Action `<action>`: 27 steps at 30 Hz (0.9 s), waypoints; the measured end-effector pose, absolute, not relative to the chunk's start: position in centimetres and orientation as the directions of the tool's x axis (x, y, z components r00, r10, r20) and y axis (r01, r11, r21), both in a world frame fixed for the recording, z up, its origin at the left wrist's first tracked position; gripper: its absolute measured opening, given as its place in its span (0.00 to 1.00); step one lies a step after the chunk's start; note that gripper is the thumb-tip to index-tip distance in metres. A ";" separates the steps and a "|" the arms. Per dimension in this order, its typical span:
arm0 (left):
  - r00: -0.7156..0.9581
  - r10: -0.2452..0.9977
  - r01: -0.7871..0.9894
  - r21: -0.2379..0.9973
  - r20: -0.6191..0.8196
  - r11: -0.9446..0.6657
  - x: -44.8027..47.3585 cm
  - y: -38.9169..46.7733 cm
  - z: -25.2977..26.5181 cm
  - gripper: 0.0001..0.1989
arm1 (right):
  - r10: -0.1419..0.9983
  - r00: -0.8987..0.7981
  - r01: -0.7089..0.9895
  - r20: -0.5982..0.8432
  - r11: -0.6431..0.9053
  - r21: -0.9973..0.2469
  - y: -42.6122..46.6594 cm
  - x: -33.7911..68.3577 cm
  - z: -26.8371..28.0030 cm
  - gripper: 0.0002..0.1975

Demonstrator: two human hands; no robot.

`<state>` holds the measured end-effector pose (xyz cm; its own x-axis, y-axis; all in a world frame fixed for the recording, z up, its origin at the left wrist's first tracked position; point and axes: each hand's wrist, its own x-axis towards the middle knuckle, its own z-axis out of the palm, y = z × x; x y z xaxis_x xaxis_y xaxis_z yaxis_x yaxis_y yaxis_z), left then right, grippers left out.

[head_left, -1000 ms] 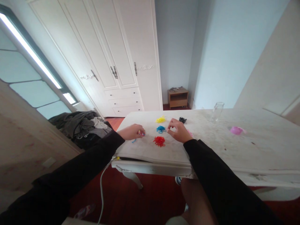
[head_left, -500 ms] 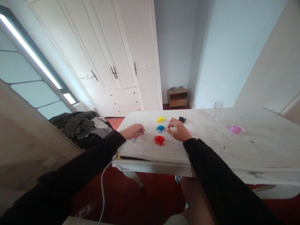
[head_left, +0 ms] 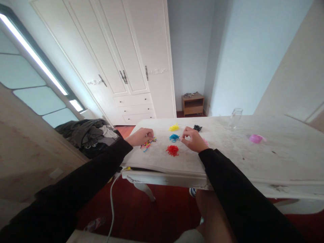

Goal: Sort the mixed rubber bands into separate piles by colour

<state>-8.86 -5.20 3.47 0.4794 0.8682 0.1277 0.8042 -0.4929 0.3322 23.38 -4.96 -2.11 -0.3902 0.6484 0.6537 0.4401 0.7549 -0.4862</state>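
Six small heaps of coloured, band-like pieces show in the head view, all on the white table [head_left: 222,165] in front of you. Your left hand [head_left: 141,136] is curled, its fingertips bent down over the mixed heap [head_left: 146,145], whose pieces include blue, red, yellow and dark ones; you partly cover that heap, and I cannot tell whether you grip a piece of it. Your right hand [head_left: 193,140] has thumb and forefinger pressed together at the tips, just beside the right edge of the blue heap [head_left: 174,137]; whether a piece sits between them is too small to tell. The yellow heap [head_left: 173,127] lies beyond the blue one and the red heap [head_left: 172,151] on your side of it, the three roughly in a line. The black heap [head_left: 197,128] is just past your right knuckles, and the pink heap [head_left: 206,141] is half hidden by that same hand. Farther to your right, a clear glass bottle [head_left: 235,118] stands upright near the far edge, any print on it too small to read, and a pinkish-purple object [head_left: 255,138] lies nearer you, well apart from the heaps.
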 end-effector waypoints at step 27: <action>0.415 0.844 0.685 0.494 0.339 -0.535 -4.0 -4.7 2.7 0.07 | 0.669 -0.312 0.446 0.675 0.730 -0.517 -4.6 23.3 -2.2 0.03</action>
